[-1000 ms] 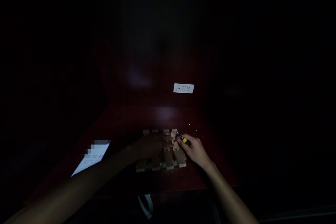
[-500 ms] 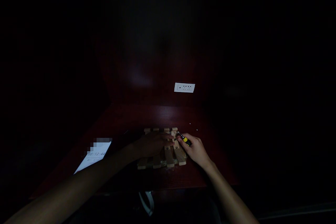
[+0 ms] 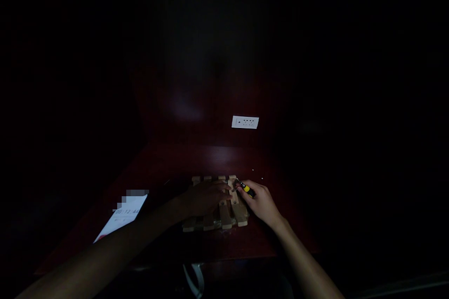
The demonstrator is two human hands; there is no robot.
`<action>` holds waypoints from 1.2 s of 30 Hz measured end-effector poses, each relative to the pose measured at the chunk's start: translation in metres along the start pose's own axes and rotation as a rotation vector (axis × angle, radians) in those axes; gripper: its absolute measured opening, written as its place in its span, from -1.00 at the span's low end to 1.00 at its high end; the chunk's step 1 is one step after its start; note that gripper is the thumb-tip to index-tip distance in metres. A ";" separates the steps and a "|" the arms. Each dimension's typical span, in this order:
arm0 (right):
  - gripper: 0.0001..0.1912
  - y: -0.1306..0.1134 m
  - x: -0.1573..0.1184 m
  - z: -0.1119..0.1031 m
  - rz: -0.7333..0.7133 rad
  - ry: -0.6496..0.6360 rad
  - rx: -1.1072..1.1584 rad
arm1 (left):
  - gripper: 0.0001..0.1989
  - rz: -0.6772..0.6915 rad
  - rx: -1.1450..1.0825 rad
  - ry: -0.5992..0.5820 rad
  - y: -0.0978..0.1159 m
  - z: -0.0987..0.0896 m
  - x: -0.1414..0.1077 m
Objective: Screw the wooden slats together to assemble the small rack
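On the left of the dark red table (image 3: 217, 246) lies a glowing white, slanted rectangular screen (image 3: 122, 215) showing digits; its far end is pixelated, and the left forearm (image 3: 115, 245) covers its near right part. Right of it, farther back, a thin pale streak (image 3: 167, 181) marks the tabletop, too small to identify.

The left hand (image 3: 203, 198) lies over the four light-brown wooden slats (image 3: 226, 218) at the middle of the table, fingers stretched out to the right; it hides the middle of the left slats, and whether the fingertips press down I cannot tell. Clear, shiny film shows between the slats at their near end. Below the table's near edge, a pale, curved band (image 3: 198, 280) shows in the dark.

Beyond the table, right of centre, a white rectangular socket panel (image 3: 245, 122) sits on the dark red wall (image 3: 196, 126). Nearer, the right hand (image 3: 261, 202) has its fingers closed around a black-and-yellow handled tool (image 3: 248, 190), its tip at the far part of the rightmost slat; exact contact is unclear. Just beyond this hand lie two tiny white specks (image 3: 262, 178).
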State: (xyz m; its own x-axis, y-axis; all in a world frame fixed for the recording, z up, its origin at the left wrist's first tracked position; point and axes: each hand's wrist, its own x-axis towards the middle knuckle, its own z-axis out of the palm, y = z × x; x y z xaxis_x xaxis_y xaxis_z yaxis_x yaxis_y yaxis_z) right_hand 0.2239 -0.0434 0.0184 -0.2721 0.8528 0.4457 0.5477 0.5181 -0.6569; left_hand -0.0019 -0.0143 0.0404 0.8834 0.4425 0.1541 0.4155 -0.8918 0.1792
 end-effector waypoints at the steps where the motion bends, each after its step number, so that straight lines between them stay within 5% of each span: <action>1: -0.78 0.002 0.002 0.002 -0.004 0.003 -0.009 | -0.64 -0.006 0.016 0.000 0.000 0.001 -0.001; 11: -0.83 0.010 0.004 0.010 -0.060 -0.039 -0.040 | -0.64 0.009 0.046 0.021 -0.001 0.007 -0.005; 21: -0.77 0.009 0.002 0.006 -0.075 -0.102 -0.134 | -0.50 -0.032 -0.067 0.004 -0.011 -0.010 -0.028; 27: -0.77 0.007 0.004 0.004 -0.080 -0.126 -0.132 | -0.43 -0.020 -0.075 -0.068 -0.003 -0.010 -0.015; 36: -0.76 0.005 0.005 0.002 -0.086 -0.150 -0.127 | -0.51 0.030 -0.034 0.023 0.001 0.004 -0.002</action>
State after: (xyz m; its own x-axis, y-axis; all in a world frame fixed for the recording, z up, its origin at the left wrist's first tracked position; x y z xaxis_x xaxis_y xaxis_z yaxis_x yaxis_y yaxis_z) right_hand 0.2233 -0.0363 0.0162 -0.4315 0.8112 0.3947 0.6104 0.5847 -0.5343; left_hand -0.0026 -0.0163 0.0368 0.8897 0.4185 0.1822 0.3813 -0.9009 0.2071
